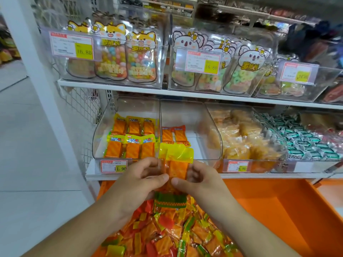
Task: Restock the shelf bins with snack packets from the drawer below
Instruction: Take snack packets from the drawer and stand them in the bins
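Both hands hold a small stack of yellow-topped orange snack packets [176, 164] upright in front of the clear shelf bins: the left hand [143, 180] pinches its left side, the right hand [198, 180] its right. Below them, the orange drawer [269, 210] brims with loose packets [167, 234].
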Available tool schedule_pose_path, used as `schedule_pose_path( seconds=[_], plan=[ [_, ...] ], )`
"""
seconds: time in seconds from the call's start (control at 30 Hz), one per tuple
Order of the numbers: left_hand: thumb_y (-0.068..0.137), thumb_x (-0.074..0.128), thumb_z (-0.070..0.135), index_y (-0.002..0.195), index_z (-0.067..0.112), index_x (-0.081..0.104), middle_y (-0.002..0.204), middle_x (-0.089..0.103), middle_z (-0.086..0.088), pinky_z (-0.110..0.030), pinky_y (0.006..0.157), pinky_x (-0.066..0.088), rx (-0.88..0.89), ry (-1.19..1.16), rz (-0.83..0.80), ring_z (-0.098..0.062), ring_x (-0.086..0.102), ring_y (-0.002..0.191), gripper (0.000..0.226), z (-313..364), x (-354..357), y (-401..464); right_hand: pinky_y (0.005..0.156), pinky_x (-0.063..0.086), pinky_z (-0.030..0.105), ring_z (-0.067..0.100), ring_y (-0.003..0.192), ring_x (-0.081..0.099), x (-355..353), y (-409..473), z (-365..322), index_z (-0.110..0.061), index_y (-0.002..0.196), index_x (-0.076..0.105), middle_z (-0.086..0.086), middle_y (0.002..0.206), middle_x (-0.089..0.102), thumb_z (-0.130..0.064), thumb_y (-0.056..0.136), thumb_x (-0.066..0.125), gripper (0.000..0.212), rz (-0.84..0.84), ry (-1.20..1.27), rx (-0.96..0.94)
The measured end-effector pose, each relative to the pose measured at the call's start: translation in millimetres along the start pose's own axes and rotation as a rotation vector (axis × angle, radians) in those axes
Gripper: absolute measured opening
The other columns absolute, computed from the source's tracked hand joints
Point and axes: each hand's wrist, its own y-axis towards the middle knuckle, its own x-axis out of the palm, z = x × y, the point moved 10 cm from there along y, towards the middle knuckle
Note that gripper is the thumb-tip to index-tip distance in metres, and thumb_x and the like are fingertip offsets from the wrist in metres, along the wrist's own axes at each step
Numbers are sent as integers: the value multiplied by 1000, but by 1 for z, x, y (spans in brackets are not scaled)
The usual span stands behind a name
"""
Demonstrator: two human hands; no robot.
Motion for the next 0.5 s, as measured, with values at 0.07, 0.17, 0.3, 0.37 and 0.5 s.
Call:
schedule_pose_path(
  seconds=[0.07,0.17,0.3,0.37,0.5],
  plan=[
    [93,72,17,110,25,77,113,76,-4,-41,90,61,-14,-65,-45,-17,75,102,19,5,4,-3,56,39,16,3,51,41,-2,-2,-4,-17,72,68,-16,52,47,1,83,83,25,-7,18,-31],
    [93,65,33,94,25,83,113,77,-14,-46,93,57,-48,-172,-14,-22,76,99,20,7,-1,-2,58,34,27,16,59,34,-12,-2,-15,-13,83,75,-10,61,40,-7,77,90,17,42,-107,-129],
    [91,66,47,112,14,78,114,75,-21,-53,94,58,-221,-207,-99,-41,72,109,41,-10,3,-7,82,50,20,12,97,64,-14,-12,-49,-32,97,78,-10,99,66,1,75,89,41,99,-447,-440],
    [93,68,31,118,6,75,115,74,-25,-50,88,61,-246,-224,-232,-43,72,106,36,-9,17,-16,93,44,17,12,115,56,-4,-19,-58,-33,100,77,-13,111,59,9,74,81,50,84,-612,-589],
    [82,78,7,123,10,71,109,77,-20,-49,77,64,-128,-125,-164,-35,76,93,41,-1,12,-13,111,28,12,9,142,35,2,-21,-61,-40,113,74,-15,141,48,18,71,72,72,73,-749,-655]
  ],
)
